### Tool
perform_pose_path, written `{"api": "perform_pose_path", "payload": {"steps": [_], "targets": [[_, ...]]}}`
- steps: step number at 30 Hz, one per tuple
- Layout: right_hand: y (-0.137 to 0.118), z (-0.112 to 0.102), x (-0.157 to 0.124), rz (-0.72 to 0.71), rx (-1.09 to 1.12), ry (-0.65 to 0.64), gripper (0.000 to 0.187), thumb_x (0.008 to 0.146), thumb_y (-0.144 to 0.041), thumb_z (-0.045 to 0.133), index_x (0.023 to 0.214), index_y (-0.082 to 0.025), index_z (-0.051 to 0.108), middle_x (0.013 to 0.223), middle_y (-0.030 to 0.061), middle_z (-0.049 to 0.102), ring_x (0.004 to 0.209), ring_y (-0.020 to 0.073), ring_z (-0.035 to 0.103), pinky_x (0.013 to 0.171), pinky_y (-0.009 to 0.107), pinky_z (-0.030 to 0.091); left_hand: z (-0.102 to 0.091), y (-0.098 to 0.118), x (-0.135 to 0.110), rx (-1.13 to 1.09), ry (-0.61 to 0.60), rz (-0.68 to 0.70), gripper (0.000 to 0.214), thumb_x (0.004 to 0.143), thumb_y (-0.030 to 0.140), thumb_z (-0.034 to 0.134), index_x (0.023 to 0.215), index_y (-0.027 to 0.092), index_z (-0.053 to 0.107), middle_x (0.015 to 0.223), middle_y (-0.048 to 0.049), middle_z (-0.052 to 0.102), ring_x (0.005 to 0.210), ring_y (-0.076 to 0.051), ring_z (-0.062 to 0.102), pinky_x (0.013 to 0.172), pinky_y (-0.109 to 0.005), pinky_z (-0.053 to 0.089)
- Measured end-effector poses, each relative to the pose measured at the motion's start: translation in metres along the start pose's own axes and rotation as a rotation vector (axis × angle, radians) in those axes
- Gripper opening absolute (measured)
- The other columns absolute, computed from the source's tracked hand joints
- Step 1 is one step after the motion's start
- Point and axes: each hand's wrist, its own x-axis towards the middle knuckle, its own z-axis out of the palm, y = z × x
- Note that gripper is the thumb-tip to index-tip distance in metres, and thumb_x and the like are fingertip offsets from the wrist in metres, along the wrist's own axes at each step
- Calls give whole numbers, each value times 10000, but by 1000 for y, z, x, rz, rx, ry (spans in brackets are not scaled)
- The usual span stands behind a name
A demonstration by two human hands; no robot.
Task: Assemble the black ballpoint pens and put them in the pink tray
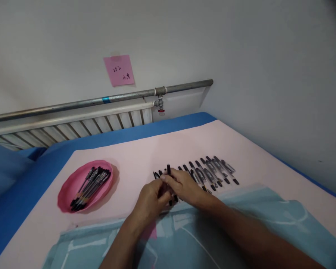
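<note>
My left hand [151, 200] and my right hand [184, 186] meet near the middle of the pink sheet [156, 149], fingers pinched together round a black pen [168, 172] whose end sticks up between them. Just right of my hands lies a row of several black pens [212, 172], side by side. A pink dish [64, 194] at the left holds several more black pens [91, 183].
A light blue cloth [240, 224] with white lines covers the near edge. The blue table edge [22, 194] shows left and behind. A radiator [72, 127], a metal pipe [128, 96] and a pink note [119, 70] are on the wall.
</note>
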Motion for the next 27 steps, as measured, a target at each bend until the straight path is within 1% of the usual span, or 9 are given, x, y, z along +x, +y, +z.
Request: {"api": "perform_pose_path", "payload": {"steps": [2,4,8,13,18,22,24,26,27], "targets": [[2,-5,2,38,21,72,223,839,-293,436,689,-164,538,621,0,572,587,116,517,549,221,375,1,-5,2,21,-24,-53,161,755,323,520,734,170,568,632,22,570,562,-102,473,510,-203,319],[3,-12,4,92,85,148,247,844,-329,427,697,-165,537,598,-1,565,561,115,521,542,224,382,-1,-14,6,106,1,-172,205,752,369,529,703,172,559,620,16,574,564,-113,490,513,-211,322],[1,-23,5,104,149,194,240,838,-338,434,710,-163,537,623,9,578,554,113,530,551,227,398,1,-25,13,350,42,-347,191,773,342,502,702,175,563,665,-20,621,609,-143,539,540,-233,324],[-4,-22,2,57,60,166,188,816,-308,457,704,-173,525,558,-20,533,531,107,503,536,222,381,5,-15,17,522,-44,-414,220,773,365,483,796,179,598,787,-77,678,739,-210,610,579,-266,351],[1,-18,3,26,-43,159,200,811,-324,456,701,-174,529,551,-18,521,530,113,476,510,227,346,-1,-8,12,670,-118,-421,296,791,294,403,841,129,643,861,-163,688,811,-257,635,613,-294,380],[3,-17,3,9,-88,144,204,813,-318,460,693,-170,532,542,-23,505,525,109,450,503,221,318,-7,-13,6,648,-154,-396,306,790,293,396,745,141,658,801,-167,695,777,-248,646,618,-291,392],[1,-17,3,2,-103,132,205,816,-314,460,690,-168,528,542,-26,496,531,107,447,508,217,309,-11,-19,4,587,-125,-401,244,756,278,443,687,146,637,766,-158,690,754,-246,642,611,-291,398],[-1,-17,2,3,-136,109,216,824,-322,457,687,-167,522,553,-25,494,541,108,448,514,216,300,-16,-26,4,412,-39,-447,152,712,246,492,657,148,594,692,-122,672,656,-214,629,568,-276,404],[-2,-17,2,2,-159,90,229,831,-332,451,687,-167,517,565,-20,501,548,109,451,518,217,295,-20,-29,4,253,19,-475,121,704,241,502,659,151,570,644,-89,652,580,-183,608,534,-262,406]]}}
